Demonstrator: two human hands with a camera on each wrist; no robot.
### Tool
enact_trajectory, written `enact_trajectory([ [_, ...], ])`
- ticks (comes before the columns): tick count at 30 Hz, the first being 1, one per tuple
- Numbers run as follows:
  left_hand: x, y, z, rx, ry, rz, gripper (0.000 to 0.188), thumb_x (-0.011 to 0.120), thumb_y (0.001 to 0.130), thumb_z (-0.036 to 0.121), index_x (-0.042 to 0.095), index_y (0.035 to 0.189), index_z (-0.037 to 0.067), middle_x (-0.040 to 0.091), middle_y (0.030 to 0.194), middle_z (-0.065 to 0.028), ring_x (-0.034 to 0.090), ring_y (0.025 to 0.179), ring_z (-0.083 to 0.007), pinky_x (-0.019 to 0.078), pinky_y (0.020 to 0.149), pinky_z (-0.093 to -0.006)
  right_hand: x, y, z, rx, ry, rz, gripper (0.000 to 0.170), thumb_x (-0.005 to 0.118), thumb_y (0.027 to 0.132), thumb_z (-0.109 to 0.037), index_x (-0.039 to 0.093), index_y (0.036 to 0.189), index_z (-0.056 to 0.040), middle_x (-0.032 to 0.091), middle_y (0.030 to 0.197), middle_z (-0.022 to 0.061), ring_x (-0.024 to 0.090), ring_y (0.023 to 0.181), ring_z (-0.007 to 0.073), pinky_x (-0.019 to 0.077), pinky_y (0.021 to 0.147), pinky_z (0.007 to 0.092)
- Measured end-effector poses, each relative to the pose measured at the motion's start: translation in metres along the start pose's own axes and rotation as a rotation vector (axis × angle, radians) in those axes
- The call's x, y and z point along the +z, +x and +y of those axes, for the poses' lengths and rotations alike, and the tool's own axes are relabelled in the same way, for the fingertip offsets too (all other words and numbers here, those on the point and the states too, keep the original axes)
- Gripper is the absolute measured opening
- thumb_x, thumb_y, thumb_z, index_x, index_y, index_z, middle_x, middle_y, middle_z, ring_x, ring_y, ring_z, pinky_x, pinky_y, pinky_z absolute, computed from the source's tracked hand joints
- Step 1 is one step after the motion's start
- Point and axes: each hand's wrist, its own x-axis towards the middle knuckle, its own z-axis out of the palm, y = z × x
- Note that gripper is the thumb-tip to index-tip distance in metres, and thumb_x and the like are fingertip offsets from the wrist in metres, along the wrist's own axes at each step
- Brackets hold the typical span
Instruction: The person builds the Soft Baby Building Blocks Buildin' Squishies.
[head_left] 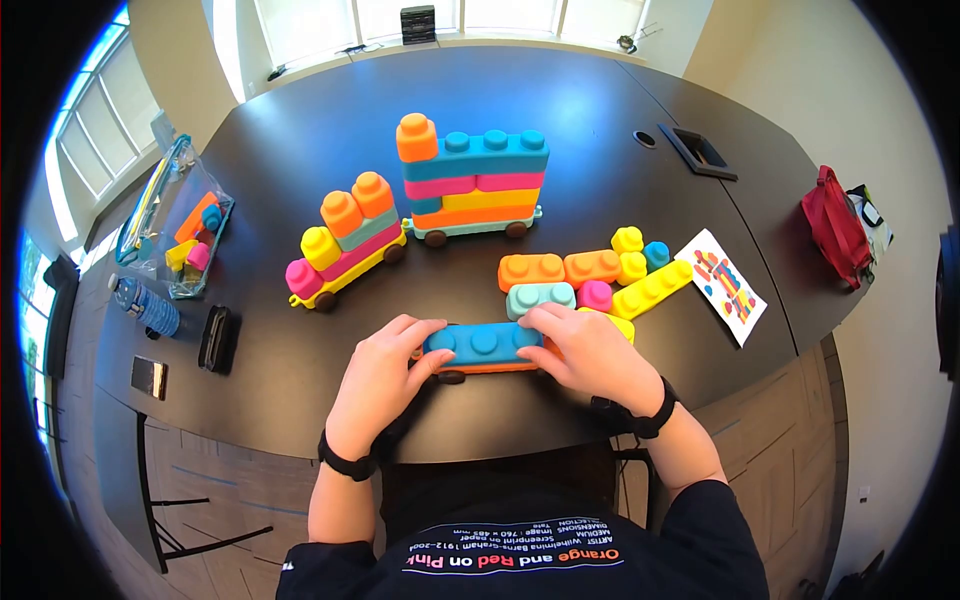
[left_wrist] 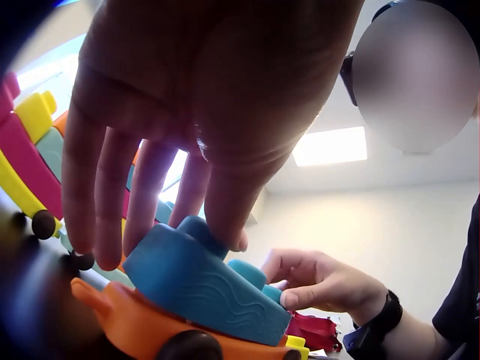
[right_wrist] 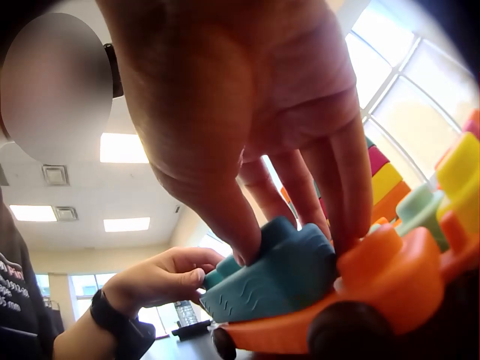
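Observation:
A long blue block [head_left: 484, 345] with three studs showing lies along an orange wheeled base [right_wrist: 274, 330] near the table's front edge. At its left end, my left hand [head_left: 378, 375] grips it between thumb and fingers. My right hand [head_left: 600, 355] holds the opposite end the same way, thumb on the near side. In the left wrist view, the blue block sits slightly askew over the base, and a dark wheel [left_wrist: 189, 346] shows below. Just beyond my right hand are loose blocks: an orange one [head_left: 532, 270], a pale teal one [head_left: 540, 298], a pink one [head_left: 596, 294] and a long yellow one [head_left: 652, 290].
Two block-built wagons stand farther back: a small yellow-based one [head_left: 350, 268] and a taller teal-based one [head_left: 475, 205]. A picture sheet [head_left: 722, 287] lies at right, near a red bag [head_left: 836, 228]. At left are a clear block bag [head_left: 180, 215], a water bottle [head_left: 145, 303] and a black case [head_left: 217, 338].

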Motion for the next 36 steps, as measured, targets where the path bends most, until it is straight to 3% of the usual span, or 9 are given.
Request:
enact_trajectory([
  [3, 0.002, 0.002, -0.003, -0.026, -0.03, -0.018, 0.032, 0.08, 0.093, 0.016, 0.072, 0.122, 0.004, 0.065, 0.092, -0.0126, 0.068, 0.075, -0.0267, 0.0552, 0.072, -0.0362, 0.001, 0.0, 0.003, 0.007, 0.033, -0.018, 0.029, 0.078, 0.093, -0.022, 0.06, 0.109, -0.0055, 0.066, 0.097, 0.0134, 0.068, 0.084, 0.0377, 0.0549, 0.069, 0.0454],
  [12, 0.003, -0.001, 0.004, -0.029, 0.01, -0.021, 0.032, 0.079, 0.093, 0.017, 0.072, 0.122, 0.004, 0.064, 0.09, -0.0123, 0.068, 0.074, -0.027, 0.0551, 0.072, -0.0366, -0.002, -0.002, 0.0, 0.001, 0.017, -0.013, 0.028, 0.076, 0.094, -0.023, 0.061, 0.11, -0.0062, 0.066, 0.098, 0.0116, 0.069, 0.087, 0.0362, 0.0553, 0.071, 0.0449],
  [15, 0.001, 0.0, 0.006, -0.079, 0.004, -0.048, 0.033, 0.08, 0.092, 0.017, 0.072, 0.122, 0.004, 0.067, 0.094, -0.0135, 0.069, 0.079, -0.0295, 0.0561, 0.075, -0.0385, -0.001, -0.003, 0.001, -0.001, 0.016, -0.001, 0.028, 0.076, 0.094, -0.024, 0.061, 0.11, -0.0066, 0.066, 0.097, 0.0119, 0.069, 0.086, 0.0364, 0.0552, 0.071, 0.0449],
  [17, 0.003, 0.0, 0.005, 0.036, 0.125, 0.02, 0.036, 0.081, 0.09, 0.017, 0.073, 0.122, 0.004, 0.07, 0.102, -0.0145, 0.07, 0.086, -0.0322, 0.0567, 0.08, -0.0406, 0.0, -0.004, 0.002, 0.008, 0.019, -0.007, 0.028, 0.076, 0.094, -0.024, 0.061, 0.109, -0.0068, 0.066, 0.097, 0.012, 0.068, 0.086, 0.0365, 0.0552, 0.071, 0.045],
  [20, -0.001, 0.0, 0.021, 0.061, 0.063, 0.05, 0.038, 0.083, 0.087, 0.015, 0.073, 0.122, 0.004, 0.071, 0.109, -0.0146, 0.07, 0.092, -0.0345, 0.0568, 0.083, -0.0418, -0.001, -0.004, 0.002, 0.015, 0.021, -0.01, 0.027, 0.077, 0.094, -0.024, 0.061, 0.109, -0.0071, 0.066, 0.096, 0.0122, 0.068, 0.085, 0.0368, 0.055, 0.07, 0.045],
  [24, 0.002, 0.0, 0.012, 0.135, 0.073, 0.035, 0.039, 0.085, 0.084, 0.012, 0.073, 0.12, 0.004, 0.071, 0.11, -0.0138, 0.07, 0.092, -0.0341, 0.0568, 0.084, -0.0409, 0.0, -0.005, 0.003, 0.018, 0.028, -0.008, 0.027, 0.077, 0.094, -0.023, 0.061, 0.11, -0.0068, 0.066, 0.096, 0.0125, 0.069, 0.086, 0.0369, 0.0552, 0.071, 0.0451],
  [31, 0.001, 0.004, 0.013, 0.051, 0.038, -0.031, 0.035, 0.084, 0.083, 0.011, 0.073, 0.116, 0.007, 0.07, 0.107, -0.0097, 0.07, 0.094, -0.0318, 0.0574, 0.083, -0.0408, -0.018, -0.002, 0.026, -0.079, 0.147, -0.001, 0.029, 0.08, 0.092, -0.022, 0.069, 0.112, -0.004, 0.071, 0.101, 0.0154, 0.071, 0.091, 0.0367, 0.0571, 0.077, 0.0424],
  [34, 0.001, 0.003, 0.013, 0.013, 0.03, -0.032, 0.032, 0.083, 0.085, 0.013, 0.073, 0.115, 0.01, 0.07, 0.105, -0.0073, 0.069, 0.099, -0.032, 0.0577, 0.084, -0.0419, -0.042, 0.001, 0.043, 0.059, 0.157, 0.056, 0.027, 0.081, 0.091, -0.02, 0.072, 0.108, -0.0014, 0.073, 0.103, 0.0156, 0.071, 0.094, 0.0359, 0.0575, 0.081, 0.0418],
  [36, 0.002, 0.003, 0.012, 0.009, 0.026, -0.031, 0.032, 0.084, 0.084, 0.013, 0.073, 0.115, 0.01, 0.07, 0.104, -0.0072, 0.069, 0.099, -0.0321, 0.0577, 0.084, -0.0421, -0.06, 0.004, 0.057, 0.154, -0.006, 0.194, 0.026, 0.081, 0.09, -0.018, 0.072, 0.106, 0.0008, 0.074, 0.103, 0.0156, 0.072, 0.097, 0.0357, 0.0574, 0.083, 0.0425],
])
